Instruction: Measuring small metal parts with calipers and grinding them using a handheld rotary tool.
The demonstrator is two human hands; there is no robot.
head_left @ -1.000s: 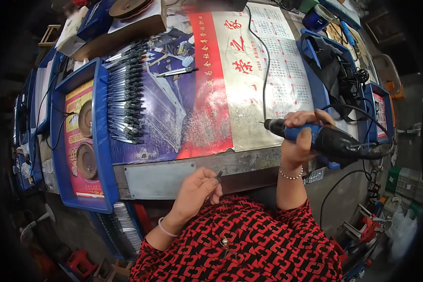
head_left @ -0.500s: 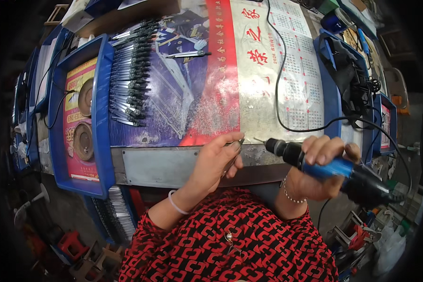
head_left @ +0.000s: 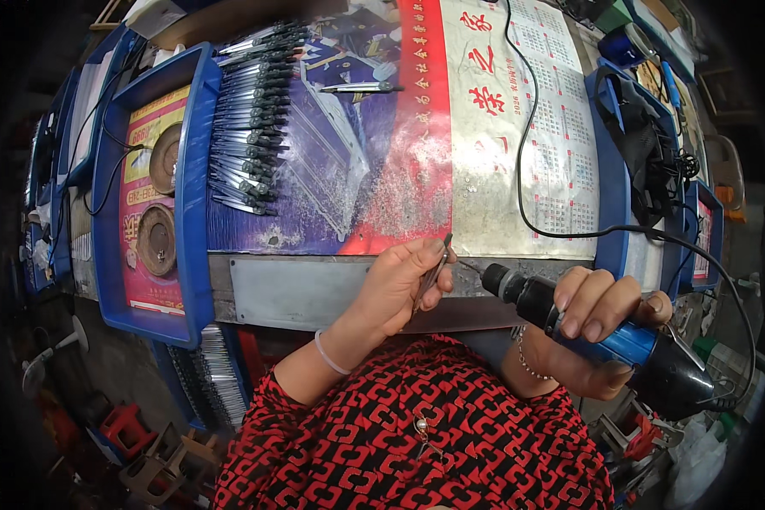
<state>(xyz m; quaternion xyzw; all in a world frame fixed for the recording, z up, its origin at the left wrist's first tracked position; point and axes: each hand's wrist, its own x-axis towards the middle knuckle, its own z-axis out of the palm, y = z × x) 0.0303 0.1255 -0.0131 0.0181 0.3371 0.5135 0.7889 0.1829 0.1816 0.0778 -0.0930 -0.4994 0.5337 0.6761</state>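
Note:
My left hand [head_left: 398, 287] is closed around a slim dark metal piece [head_left: 433, 274], pinched between thumb and fingers with its narrow end up. Wrapped round a blue and black corded power drill [head_left: 537, 304] is my right hand [head_left: 602, 316]. The drill's thin bit [head_left: 471, 268] points left, its tip close beside the metal piece; whether they touch I cannot tell. Both hands are above the table's near edge. Farther left on the table lies a stacked row of slim silver pieces with dark ends [head_left: 251, 127]. A similar single piece [head_left: 361, 87] lies apart, right of the row.
A blue tray [head_left: 197, 195] at the left holds two round brown dishes [head_left: 156, 240]. At the right, another blue tray [head_left: 605, 183] contains black cloth and cords. The drill's black cable [head_left: 527, 153] loops across the calendar sheet [head_left: 484, 204]. A metal plate [head_left: 289, 293] lies along the near edge.
The drill's bit has come closer to the metal piece, and the drill's rear has dropped. The piece in my left hand stands more upright. The whole view has shifted slightly.

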